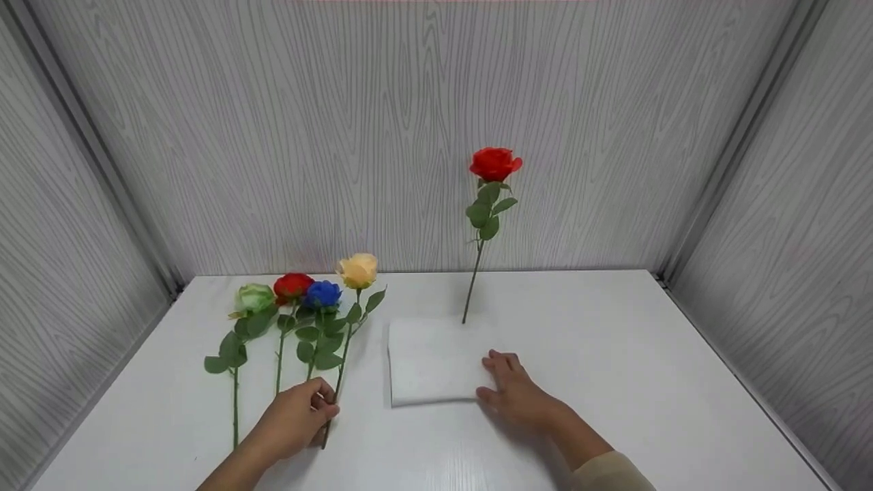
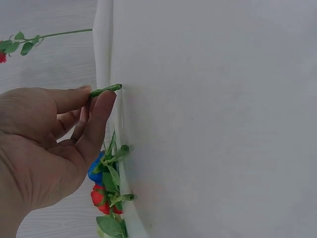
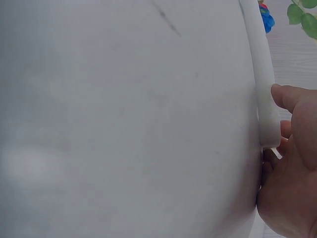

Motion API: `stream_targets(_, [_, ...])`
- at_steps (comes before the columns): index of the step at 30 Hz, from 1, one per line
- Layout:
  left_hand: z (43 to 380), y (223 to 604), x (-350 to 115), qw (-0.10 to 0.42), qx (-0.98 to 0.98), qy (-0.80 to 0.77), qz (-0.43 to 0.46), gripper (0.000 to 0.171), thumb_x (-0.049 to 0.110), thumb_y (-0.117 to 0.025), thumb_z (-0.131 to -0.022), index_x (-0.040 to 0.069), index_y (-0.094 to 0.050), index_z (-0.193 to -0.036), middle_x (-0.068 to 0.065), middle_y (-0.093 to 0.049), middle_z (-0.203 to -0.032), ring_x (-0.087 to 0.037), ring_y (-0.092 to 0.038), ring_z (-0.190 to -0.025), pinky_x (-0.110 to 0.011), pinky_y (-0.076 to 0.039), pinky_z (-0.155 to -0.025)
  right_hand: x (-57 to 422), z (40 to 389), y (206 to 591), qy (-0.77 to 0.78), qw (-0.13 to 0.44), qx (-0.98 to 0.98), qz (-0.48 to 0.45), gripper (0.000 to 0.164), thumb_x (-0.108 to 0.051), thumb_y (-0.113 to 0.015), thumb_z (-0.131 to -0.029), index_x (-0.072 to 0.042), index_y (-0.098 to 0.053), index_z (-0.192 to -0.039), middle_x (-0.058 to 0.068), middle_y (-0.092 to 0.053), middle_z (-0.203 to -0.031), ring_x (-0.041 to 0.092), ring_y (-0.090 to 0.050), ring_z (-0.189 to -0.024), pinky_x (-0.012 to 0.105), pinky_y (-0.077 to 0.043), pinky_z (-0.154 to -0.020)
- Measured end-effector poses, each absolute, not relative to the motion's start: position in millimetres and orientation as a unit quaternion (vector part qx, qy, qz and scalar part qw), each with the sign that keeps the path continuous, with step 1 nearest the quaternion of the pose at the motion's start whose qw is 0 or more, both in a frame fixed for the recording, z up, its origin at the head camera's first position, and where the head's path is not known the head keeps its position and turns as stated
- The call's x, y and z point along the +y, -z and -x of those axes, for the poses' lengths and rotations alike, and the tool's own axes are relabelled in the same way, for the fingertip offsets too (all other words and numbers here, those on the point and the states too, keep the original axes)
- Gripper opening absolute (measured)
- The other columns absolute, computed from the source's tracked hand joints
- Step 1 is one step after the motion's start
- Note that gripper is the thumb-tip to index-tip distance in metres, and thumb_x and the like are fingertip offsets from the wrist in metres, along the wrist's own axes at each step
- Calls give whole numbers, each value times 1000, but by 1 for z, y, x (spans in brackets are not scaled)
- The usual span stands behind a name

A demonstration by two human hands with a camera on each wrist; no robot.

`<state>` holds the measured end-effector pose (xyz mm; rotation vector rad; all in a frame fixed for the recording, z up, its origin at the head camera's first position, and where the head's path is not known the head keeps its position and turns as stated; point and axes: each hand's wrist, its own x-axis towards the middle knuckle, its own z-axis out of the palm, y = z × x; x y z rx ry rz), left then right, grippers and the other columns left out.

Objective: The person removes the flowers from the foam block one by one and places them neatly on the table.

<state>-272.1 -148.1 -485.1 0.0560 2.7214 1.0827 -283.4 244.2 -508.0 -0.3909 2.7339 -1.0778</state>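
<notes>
My left hand (image 1: 293,416) pinches the lower stem of a pale orange rose (image 1: 358,271) between thumb and fingertips. In the left wrist view the cut green stem end (image 2: 115,88) pokes out past the fingers. The rose leans upward, its bloom toward the back wall. My right hand (image 1: 522,399) rests with spread fingers at the right end of a flat white block (image 1: 436,368). Its thumb (image 3: 286,95) touches the block's front edge in the right wrist view. A red rose (image 1: 496,164) stands upright, tilted slightly right, its stem ending at the block's back part.
Left of the left hand lie a green-white rose (image 1: 254,299), a second red rose (image 1: 293,286) and a blue rose (image 1: 322,294), stems toward the front. The white table (image 1: 634,354) is bounded by grey wood-grain panels (image 1: 273,136) at the back and sides.
</notes>
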Motion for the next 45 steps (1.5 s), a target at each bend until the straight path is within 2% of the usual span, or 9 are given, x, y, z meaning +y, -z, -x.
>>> stream_targets(5, [273, 486, -149, 108, 924, -367, -18, 9, 12, -73, -103, 13, -64, -103, -3, -70, -94, -16, -65, -77, -30, -53, -64, 244, 284, 511, 359, 91, 919, 133, 70, -35, -59, -113, 0, -31, -167, 22, -20, -175, 46, -20, -166, 65, -25, -133])
stream_targets(13, [275, 486, -147, 113, 935, -335, -24, 10, 14, -75, -102, 13, -65, -101, -2, -70, -91, -16, -62, -77, -31, -48, -62, 245, 286, 512, 360, 89, 921, 123, 69, -34, -60, -113, -1, -32, -166, 21, -22, -175, 44, -21, -166, 64, -25, -134])
stream_targets(28, [277, 483, -143, 137, 943, -302, -21, 14, 12, -78, -99, 8, -65, -95, -4, -66, -89, -17, -63, -76, -29, -52, -62, 244, 287, 512, 358, 86, 921, 125, 70, -35, -59, -113, -1, -31, -167, 21, -23, -175, 45, -21, -166, 64, -24, -134])
stream_targets(35, [279, 478, -144, 154, 945, -287, -15, 14, 14, -76, -100, 5, -65, -97, -6, -64, -91, -19, -62, -81, -31, -52, -62, 247, 286, 512, 365, 90, 914, 155, 68, -34, -56, -114, 2, -29, -166, 24, -17, -175, 47, -18, -166, 67, -22, -134])
stream_targets(45, [281, 480, -144, 165, 939, -303, 12, 11, 10, -77, -98, 2, -70, -99, -10, -68, -94, -16, -69, -70, -28, -56, -60, 246, 287, 513, 353, 89, 921, 138, 70, -35, -57, -114, 0, -30, -167, 21, -19, -176, 44, -19, -167, 64, -22, -135])
